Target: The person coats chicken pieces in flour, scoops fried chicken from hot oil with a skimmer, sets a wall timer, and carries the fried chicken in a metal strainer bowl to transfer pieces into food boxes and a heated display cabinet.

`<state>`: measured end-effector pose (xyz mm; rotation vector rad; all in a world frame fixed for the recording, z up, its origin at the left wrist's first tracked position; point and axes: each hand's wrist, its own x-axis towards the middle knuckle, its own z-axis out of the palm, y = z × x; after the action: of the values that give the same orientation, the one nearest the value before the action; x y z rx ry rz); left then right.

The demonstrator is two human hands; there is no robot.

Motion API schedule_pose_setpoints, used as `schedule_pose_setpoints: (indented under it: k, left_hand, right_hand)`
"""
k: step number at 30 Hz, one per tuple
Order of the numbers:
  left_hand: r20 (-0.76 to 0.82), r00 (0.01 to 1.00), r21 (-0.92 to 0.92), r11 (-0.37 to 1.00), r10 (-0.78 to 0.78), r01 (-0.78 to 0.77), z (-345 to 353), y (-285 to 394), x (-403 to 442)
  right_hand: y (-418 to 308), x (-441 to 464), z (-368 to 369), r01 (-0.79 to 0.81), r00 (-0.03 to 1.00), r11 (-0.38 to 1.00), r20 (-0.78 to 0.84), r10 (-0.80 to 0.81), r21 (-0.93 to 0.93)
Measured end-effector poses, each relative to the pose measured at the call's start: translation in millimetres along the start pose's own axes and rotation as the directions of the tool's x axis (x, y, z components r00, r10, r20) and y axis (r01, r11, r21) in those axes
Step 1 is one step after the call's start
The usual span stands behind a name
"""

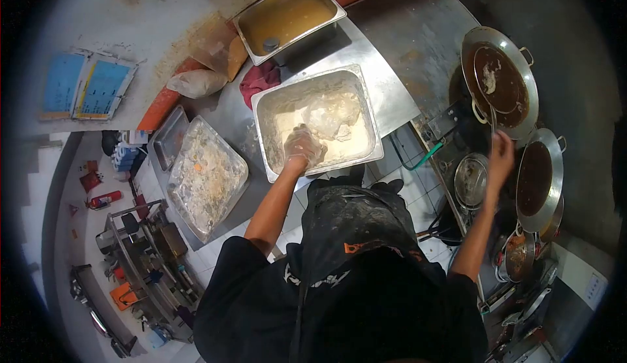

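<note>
My left hand (304, 147), coated with flour, is inside a deep metal pan (374, 128) of flour. Beside its fingers lies a pale floured lump (330, 113); whether the hand grips anything is hidden. My right hand (501, 157) is closed around the thin handle of a skimmer (494, 124), whose round head sits in the upper wok (530, 95) of dark oil. Pale pieces (489, 77) show in the oil at the skimmer.
A second wok (555, 180) of dark oil stands nearer me. Behind the flour pan are a pan of yellowish liquid (287, 16) and a red cloth (258, 82). At left lies a floury tray (208, 173). A strainer bowl (470, 180) and green hose (421, 160) are at right.
</note>
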<state>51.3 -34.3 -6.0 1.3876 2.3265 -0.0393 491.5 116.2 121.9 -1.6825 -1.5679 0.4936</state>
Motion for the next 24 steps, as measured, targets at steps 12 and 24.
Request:
schedule_pose_setpoints:
  k: [12,24]
  left_hand:
    - [-0.142,0.990,-0.041,0.999,-0.006,0.001,27,-28,35]
    - [-0.076,0.856,0.094,0.858,0.512,-0.505,34,-22,45]
  right_hand:
    - [-130,-105,350,0.735,0.413,0.677,0.767,-0.491,0.037]
    - [-194,-21,316,0.484,0.576,0.849,0.654,-0.490,0.211]
